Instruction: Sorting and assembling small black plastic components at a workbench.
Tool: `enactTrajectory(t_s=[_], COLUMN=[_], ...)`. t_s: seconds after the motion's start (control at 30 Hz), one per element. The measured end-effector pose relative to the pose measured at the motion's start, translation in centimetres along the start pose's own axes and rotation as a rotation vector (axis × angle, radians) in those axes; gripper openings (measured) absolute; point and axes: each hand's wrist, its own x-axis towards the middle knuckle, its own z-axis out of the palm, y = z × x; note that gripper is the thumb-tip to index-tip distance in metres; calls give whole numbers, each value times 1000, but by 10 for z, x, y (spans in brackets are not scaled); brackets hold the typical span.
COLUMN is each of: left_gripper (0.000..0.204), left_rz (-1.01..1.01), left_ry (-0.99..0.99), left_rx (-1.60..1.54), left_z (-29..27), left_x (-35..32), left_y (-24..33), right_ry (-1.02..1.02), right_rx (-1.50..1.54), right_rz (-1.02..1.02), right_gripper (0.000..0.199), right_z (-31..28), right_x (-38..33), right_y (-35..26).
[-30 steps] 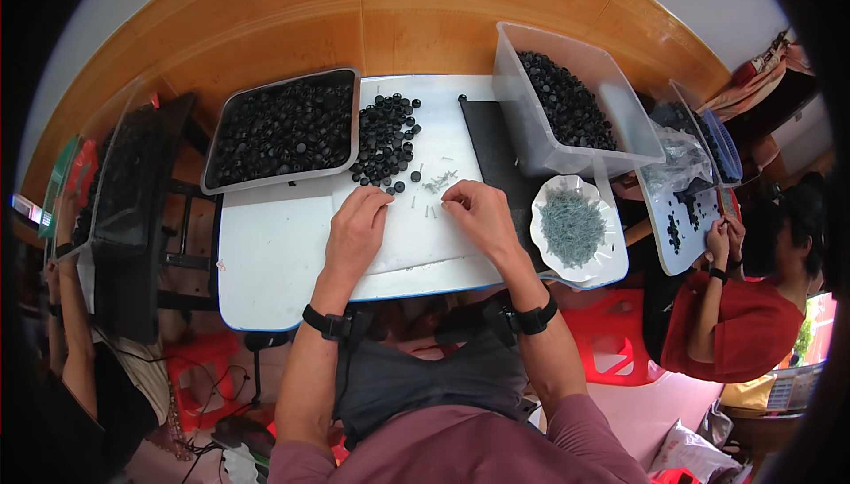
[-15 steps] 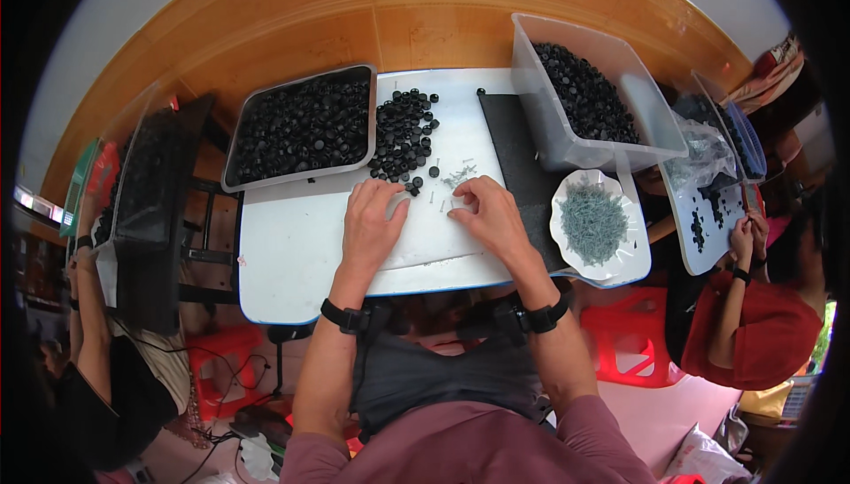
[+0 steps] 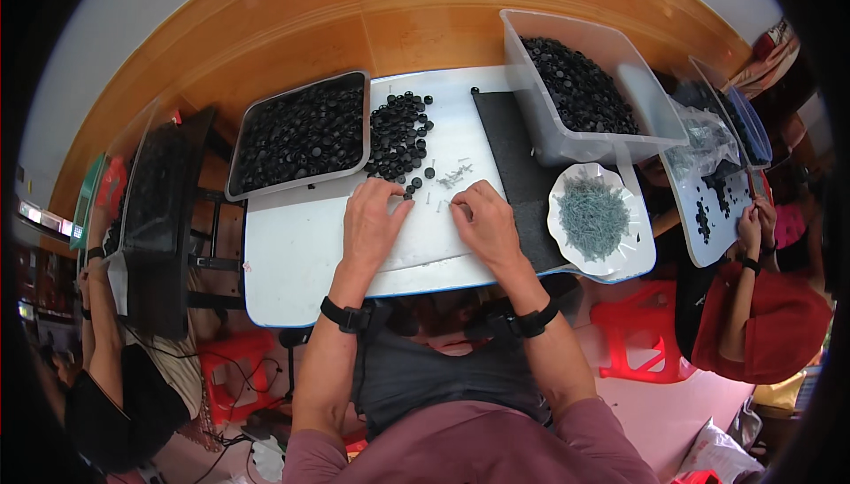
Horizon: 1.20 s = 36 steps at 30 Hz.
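Observation:
My left hand (image 3: 372,225) rests at the near edge of a loose pile of round black caps (image 3: 398,137), its thumb and fingertips closed around a small black cap (image 3: 407,196). My right hand (image 3: 490,227) is curled, with thumb and forefinger pinched together; anything between them is too small to make out. Just beyond its fingertips several small grey screws (image 3: 456,175) lie scattered on the white table (image 3: 292,249). To the right a white scalloped dish (image 3: 631,249) holds a heap of similar grey screws (image 3: 593,218).
A tray (image 3: 367,143) full of black caps stands at the back left. At the back right a tall clear bin (image 3: 575,146) holds more, beside a black mat (image 3: 513,152). Co-workers sit on both sides; one person's hands (image 3: 757,223) work at the right table. A red stool (image 3: 633,333) stands below.
My left fingertips have closed in on a cap at the pile's edge. The fingers of my right hand have drawn together and curled a little more. The whole view has shifted slightly.

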Motion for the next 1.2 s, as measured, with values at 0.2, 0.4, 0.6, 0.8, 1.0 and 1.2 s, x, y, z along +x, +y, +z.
enactTrajectory(t_s=[0.2,0.4,0.6,0.8,1.0,1.2], left_gripper=[20,23,24,22,21,21], left_rz=[-50,-224,-137,-104,-126,-61], left_ry=[-13,43,161,156,165,141], left_rx=[76,-170,-258,-256,-284,-248], left_z=[-1,10,17,16,16,16], left_x=[0,-14,-22,-20,-22,-22], left_y=[10,27,29,29,31,31], right_ry=[93,107,59,44,37,46], right_rx=[8,137,221,228,188,174], right_rz=[-2,-4,-121,-127,-152,-153], right_gripper=[10,11,12,12,12,12], right_z=[0,-2,6,19,19,21], right_x=[-2,-4,2,9,5,4], right_y=[-3,-7,-19,-22,-19,-17])
